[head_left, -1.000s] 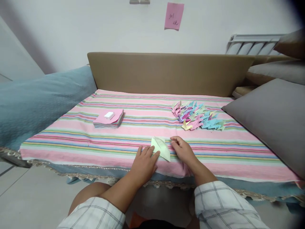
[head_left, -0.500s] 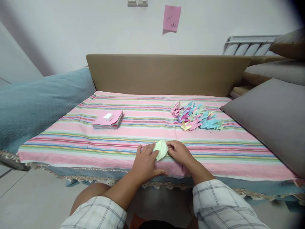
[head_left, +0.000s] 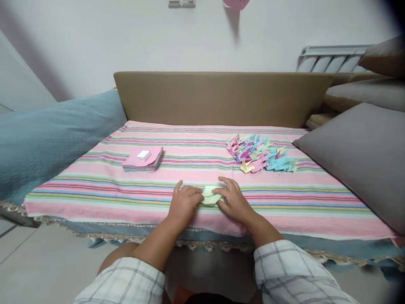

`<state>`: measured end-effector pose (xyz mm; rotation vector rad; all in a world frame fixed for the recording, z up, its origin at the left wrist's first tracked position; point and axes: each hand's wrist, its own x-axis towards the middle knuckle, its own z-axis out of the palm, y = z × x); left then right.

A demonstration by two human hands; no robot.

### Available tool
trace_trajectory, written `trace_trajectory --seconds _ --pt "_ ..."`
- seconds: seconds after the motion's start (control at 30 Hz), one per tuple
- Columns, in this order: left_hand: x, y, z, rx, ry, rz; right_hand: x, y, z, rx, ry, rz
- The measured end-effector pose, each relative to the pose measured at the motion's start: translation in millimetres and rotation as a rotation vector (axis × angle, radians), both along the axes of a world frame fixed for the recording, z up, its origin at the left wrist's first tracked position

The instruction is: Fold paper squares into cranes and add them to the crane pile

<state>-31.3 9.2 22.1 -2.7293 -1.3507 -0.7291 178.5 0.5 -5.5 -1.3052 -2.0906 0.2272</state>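
A small pale green folded paper [head_left: 210, 196] lies on the striped cloth [head_left: 133, 185] near its front edge. My left hand [head_left: 185, 203] presses on the paper's left side with curled fingers. My right hand [head_left: 233, 200] pinches and presses its right side. Both hands touch the paper, which is partly hidden between them. A stack of pink square paper [head_left: 144, 160] with a small white block [head_left: 144, 154] on top sits to the back left. A heap of several folded paper cranes [head_left: 260, 153] in pink, blue, green and yellow lies to the back right.
A blue cushion [head_left: 47, 135] borders the left, grey cushions [head_left: 360, 156] the right, and a brown backrest [head_left: 221, 97] stands behind. A pink note [head_left: 236, 3] hangs on the wall. My knees and the floor lie below the cloth's fringed edge.
The green paper was larger and lifted a second ago; it now lies flatter and smaller between both hands, which have closed in over it. The view tilted down slightly.
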Motion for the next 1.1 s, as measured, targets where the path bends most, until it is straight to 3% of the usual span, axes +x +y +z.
trace_trajectory --seconds 0.17,0.3,0.57,1.1 --pt "-3.7 5.4 4.2 -0.070 0.025 0.049 0.0 1.9 -2.8 -0.132 0.038 0.059" --pt "-1.0 2.2 5.1 -0.202 0.003 0.005 3.0 4.2 -6.4 -0.211 0.089 0.080" --pt "4.9 4.5 3.5 -0.230 0.008 -0.023 5.2 5.5 -5.9 -0.331 0.060 0.097" --pt "9.9 10.3 -5.1 -0.299 -0.045 0.103 -7.1 9.2 -8.8 -0.301 0.089 -0.071"
